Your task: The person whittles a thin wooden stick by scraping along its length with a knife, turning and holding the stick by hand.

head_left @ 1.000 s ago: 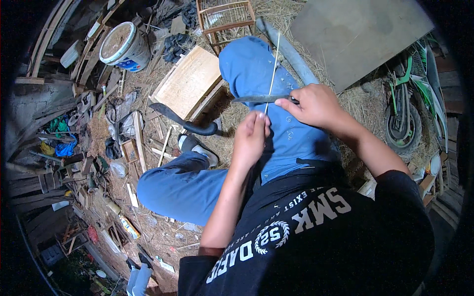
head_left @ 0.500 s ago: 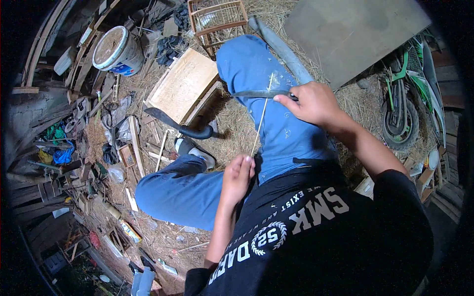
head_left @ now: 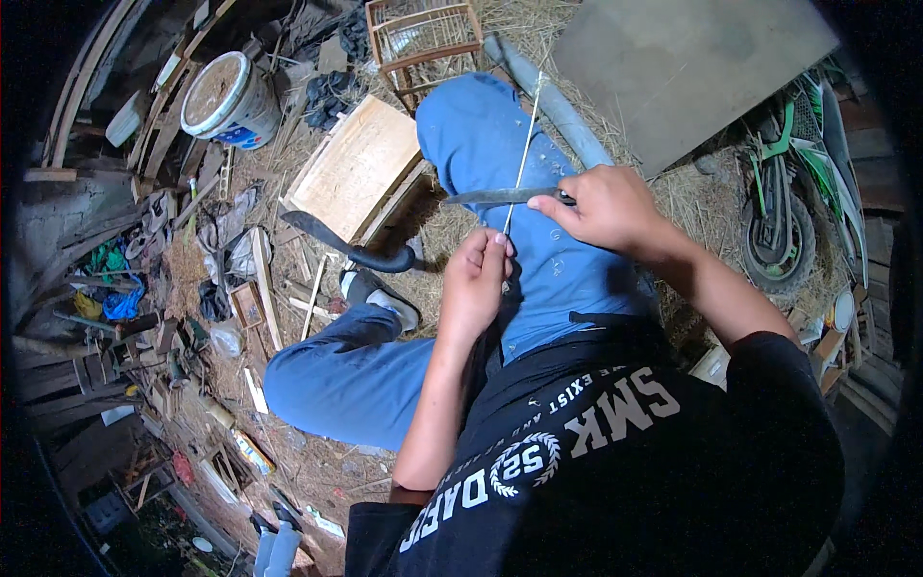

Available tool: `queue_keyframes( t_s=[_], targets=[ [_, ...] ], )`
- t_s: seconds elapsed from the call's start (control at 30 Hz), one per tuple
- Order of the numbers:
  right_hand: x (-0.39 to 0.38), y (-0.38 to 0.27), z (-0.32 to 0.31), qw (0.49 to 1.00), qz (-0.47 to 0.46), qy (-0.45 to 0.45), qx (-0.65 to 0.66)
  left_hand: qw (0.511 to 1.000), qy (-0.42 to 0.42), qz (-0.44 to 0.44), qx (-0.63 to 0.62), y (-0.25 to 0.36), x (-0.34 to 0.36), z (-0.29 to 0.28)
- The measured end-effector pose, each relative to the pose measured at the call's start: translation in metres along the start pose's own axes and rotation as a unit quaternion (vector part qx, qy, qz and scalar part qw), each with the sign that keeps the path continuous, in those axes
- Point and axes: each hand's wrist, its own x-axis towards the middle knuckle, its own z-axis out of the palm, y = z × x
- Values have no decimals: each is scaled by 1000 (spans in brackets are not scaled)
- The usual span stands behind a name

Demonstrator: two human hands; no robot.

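Observation:
My right hand (head_left: pixel 608 210) is closed around the handle of a knife (head_left: pixel 490 195), its dark blade pointing left above my blue-trousered thigh. A thin pale stick (head_left: pixel 527 135) is pinched in my left hand (head_left: pixel 478 274), near my lap. It rises from those fingers, meets the blade, and runs on past my knee. Whether the edge bites into the stick cannot be made out. Small pale shavings cling to the trouser leg (head_left: pixel 567 260) below the blade.
A wooden box (head_left: pixel 356 159) stands left of my knee, a curved dark blade with a black handle (head_left: pixel 351 248) against it. Around are a bucket (head_left: pixel 226 101), a wooden cage (head_left: pixel 428 43), a grey pipe (head_left: pixel 558 111), a flat board (head_left: pixel 683 72) and a green motorcycle (head_left: pixel 788 192).
My left hand has moved up and toward the knife, sliding the stick forward so more of it extends beyond the blade. The knife has shifted slightly nearer to me.

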Motion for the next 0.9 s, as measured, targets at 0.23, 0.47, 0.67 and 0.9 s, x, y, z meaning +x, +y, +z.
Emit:
queue_keyframes(
  t_s=[0.23, 0.47, 0.67, 0.9],
  targets=[
    [0, 13, 0, 998, 52, 25, 35, 995, 10, -73, 69, -10, -92, -30],
    [5, 26, 11, 991, 77, -3, 107, 990, 74, -106, 61, -13, -128, -45],
    [-6, 16, 21, 974, 95, 35, 202, 993, 73, -70, 63, -14, -102, -36],
    [-6, 5, 6, 996, 41, 10, 74, 993, 50, -28, 100, 5, -38, -6]
  ],
)
